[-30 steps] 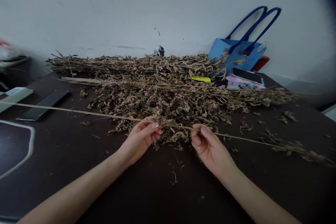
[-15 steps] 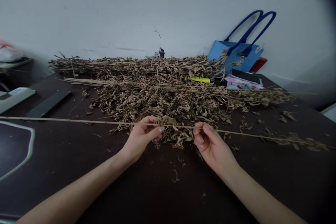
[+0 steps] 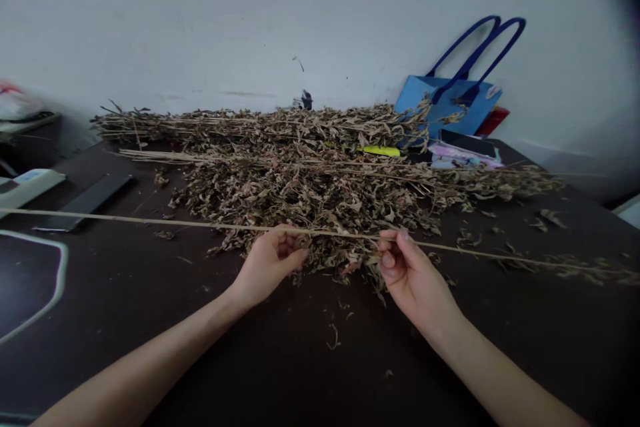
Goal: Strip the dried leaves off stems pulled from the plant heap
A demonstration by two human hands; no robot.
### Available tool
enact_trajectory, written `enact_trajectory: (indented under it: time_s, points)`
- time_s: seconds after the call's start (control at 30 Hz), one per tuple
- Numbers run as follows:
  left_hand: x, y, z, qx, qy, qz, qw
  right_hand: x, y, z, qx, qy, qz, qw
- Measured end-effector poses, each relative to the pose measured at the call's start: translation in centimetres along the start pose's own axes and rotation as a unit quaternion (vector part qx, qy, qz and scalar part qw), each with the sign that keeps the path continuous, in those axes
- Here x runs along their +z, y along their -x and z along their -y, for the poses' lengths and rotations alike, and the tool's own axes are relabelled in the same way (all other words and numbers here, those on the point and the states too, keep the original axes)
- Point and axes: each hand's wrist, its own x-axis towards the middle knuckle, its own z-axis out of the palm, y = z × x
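A: pretty dim shot tbh, flat cool grey light on the wall (image 3: pixel 200 27). any glare?
B: pale sheen on the table (image 3: pixel 23 290), far left. top right corner's blacked out, leafy stem tip (image 3: pixel 595 270) looks blurry.

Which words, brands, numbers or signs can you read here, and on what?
No text is readable.
White plastic device: blue label, too blurred.
Blue fabric-like bag with darker handles: whitish patch, too small.
Pinkish patterned packet: too blurred.
Long dry tan stalk: none.
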Motion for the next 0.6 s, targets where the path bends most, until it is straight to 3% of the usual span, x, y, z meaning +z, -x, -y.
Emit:
enact_trajectory:
  time_s: [0.33,0.43,0.6]
  points:
    - [-0.3,0.5,0.0,0.045,-0.161,-0.006,0.986,-0.4,-0.3,0.5,-0.032,0.010,-0.018,0.999]
    - [-0.1,0.6,-0.7,0.050,-0.097,-0.029,0.994,-0.3,-0.3,0.4,-0.028,0.002,-0.020,0.999]
    - [0.2,0.6,-1.2,0.005,0.123,-0.014,0.992,-0.1,0.0,-0.2,0.001,0.006,0.006,1.000]
